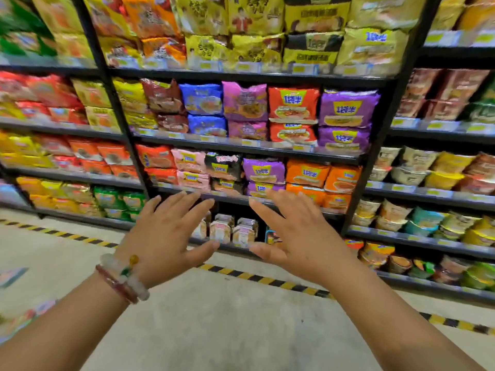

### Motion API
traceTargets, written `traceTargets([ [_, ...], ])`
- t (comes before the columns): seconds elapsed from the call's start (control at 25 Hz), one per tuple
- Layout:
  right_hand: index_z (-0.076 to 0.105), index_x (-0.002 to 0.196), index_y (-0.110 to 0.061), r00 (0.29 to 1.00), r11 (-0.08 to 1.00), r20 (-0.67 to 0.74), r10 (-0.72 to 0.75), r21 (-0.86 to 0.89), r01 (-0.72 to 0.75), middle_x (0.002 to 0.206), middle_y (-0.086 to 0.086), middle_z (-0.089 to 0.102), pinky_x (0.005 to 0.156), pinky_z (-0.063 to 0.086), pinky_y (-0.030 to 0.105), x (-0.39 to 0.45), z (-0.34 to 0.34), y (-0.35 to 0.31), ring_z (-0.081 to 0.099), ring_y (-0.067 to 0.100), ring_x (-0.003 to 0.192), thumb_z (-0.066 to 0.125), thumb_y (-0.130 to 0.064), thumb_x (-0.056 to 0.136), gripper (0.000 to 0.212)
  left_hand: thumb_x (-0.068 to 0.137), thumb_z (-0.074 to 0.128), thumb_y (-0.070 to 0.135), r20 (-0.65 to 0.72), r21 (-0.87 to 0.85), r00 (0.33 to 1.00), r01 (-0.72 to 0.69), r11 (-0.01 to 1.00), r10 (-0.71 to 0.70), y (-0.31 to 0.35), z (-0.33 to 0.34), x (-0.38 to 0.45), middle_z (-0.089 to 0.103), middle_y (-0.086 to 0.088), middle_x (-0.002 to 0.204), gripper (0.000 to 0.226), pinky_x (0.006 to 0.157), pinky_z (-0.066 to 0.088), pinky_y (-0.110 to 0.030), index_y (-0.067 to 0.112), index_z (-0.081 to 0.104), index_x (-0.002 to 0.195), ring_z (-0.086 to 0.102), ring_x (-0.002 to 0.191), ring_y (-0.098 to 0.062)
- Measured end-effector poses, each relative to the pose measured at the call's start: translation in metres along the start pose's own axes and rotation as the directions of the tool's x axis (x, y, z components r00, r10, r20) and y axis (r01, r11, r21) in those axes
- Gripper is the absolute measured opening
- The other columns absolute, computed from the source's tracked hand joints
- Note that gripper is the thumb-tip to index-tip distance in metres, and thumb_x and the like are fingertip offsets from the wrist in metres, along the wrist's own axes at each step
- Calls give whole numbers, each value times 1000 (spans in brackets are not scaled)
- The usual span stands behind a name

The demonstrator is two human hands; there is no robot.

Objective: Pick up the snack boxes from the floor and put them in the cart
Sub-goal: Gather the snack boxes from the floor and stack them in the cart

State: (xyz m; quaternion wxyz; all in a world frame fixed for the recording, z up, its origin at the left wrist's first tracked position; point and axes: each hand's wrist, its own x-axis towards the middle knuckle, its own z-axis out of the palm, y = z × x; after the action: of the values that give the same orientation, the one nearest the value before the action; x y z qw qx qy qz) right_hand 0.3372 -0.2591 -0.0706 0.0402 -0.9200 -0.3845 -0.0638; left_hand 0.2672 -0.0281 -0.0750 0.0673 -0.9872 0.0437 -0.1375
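Both the left hand (166, 234) (beaded bracelets on its wrist) and the right hand (300, 236) are hovering spread wide, holding nothing, before noodle-packet shelves (241, 145).

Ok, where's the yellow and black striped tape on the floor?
In the head view the striped tape runs across the floor along the foot of the shelves, from far left down to lower right, passing behind both raised hands.

Bare forearms, no sleeves. The left wrist wears two bracelets (122, 277): pale white-green beads with an amber bead, and a dark red band.
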Motion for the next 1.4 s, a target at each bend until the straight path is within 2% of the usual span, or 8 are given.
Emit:
traceTargets([
  [0.12, 8, 151, -38, 991, 990, -7, -132, 38, 133, 160, -2, 8, 110, -13, 31, 48, 10, -35, 1, 19, 145, -4, -78, 71, 90, 85, 22, 71, 38, 8, 985, 170, 985, -170, -47, 1, -29, 56, -6, 134, 76, 96, 41, -53, 21, 53, 133, 54, 122, -29],
  [0.24, 2, 150, -41, 966, 963, 3, -260, 76, 259, 160, -3, 2, 107, -19, 27, 94, 19, -65, -5, 15, 144, 6, -75, 74, 84, 85, 10, 76, 48, 14, 953, 299, 954, -299, -86, 8, -52, 55, -6, 135, 84, 97, 39, -55, 22, 51, 134, 52, 123, -29],
  [0.36, -1, 150, -43, 937, 932, 25, -347, 123, 342, 160, -7, -4, 114, -9, 29, 143, 26, -82, -6, 12, 144, 15, -76, 81, 78, 84, 9, 77, 31, 53, 916, 398, 916, -400, -117, 17, -60, 56, -8, 134, 86, 96, 39, -58, 21, 51, 135, 53, 123, -31],
  [0.44, -2, 149, -43, 905, 901, 24, -424, 113, 419, 160, -8, -6, 115, -5, 32, 179, 32, -90, -7, 12, 144, 11, -81, 79, 81, 85, 10, 76, 40, 84, 882, 465, 881, -469, -140, 21, -59, 56, -9, 134, 85, 94, 40, -59, 21, 51, 135, 53, 122, -32],
  [0.72, -7, 149, -42, 747, 746, 10, -665, 52, 663, 160, -5, -1, 105, -17, 28, 305, 52, -110, -6, 17, 146, 4, -78, 72, 85, 87, 17, 73, 0, 153, 750, 654, 741, -662, -212, 39, -37, 61, -13, 125, 79, 85, 48, -60, 18, 55, 129, 60, 112, -36],
  [0.88, -17, 143, -43, 654, 654, 14, -756, 50, 755, 161, -4, -8, 106, -20, 27, 363, 71, -124, -10, 17, 147, 11, -72, 81, 74, 86, 12, 75, -18, 186, 674, 728, 660, -738, -245, 54, -35, 60, -13, 127, 84, 88, 44, -57, 17, 55, 129, 59, 114, -35],
  [1.12, -11, 148, -41, 535, 539, 64, -842, 61, 840, 160, -4, -11, 109, -16, 29, 425, 99, -171, -13, 18, 146, 12, -71, 82, 76, 88, 12, 72, -12, 209, 559, 812, 545, -829, -282, 70, -59, 63, -13, 122, 81, 83, 47, -58, 16, 57, 126, 61, 111, -31],
  [1.4, -15, 146, -44, 456, 462, 80, -886, 85, 883, 159, -7, -15, 105, -22, 26, 502, 133, -261, -16, 16, 145, 13, -69, 85, 71, 88, 12, 72, -33, 212, 529, 833, 512, -848, -374, 101, -104, 61, -13, 126, 78, 92, 41, -47, 18, 53, 126, 45, 116, -24],
])
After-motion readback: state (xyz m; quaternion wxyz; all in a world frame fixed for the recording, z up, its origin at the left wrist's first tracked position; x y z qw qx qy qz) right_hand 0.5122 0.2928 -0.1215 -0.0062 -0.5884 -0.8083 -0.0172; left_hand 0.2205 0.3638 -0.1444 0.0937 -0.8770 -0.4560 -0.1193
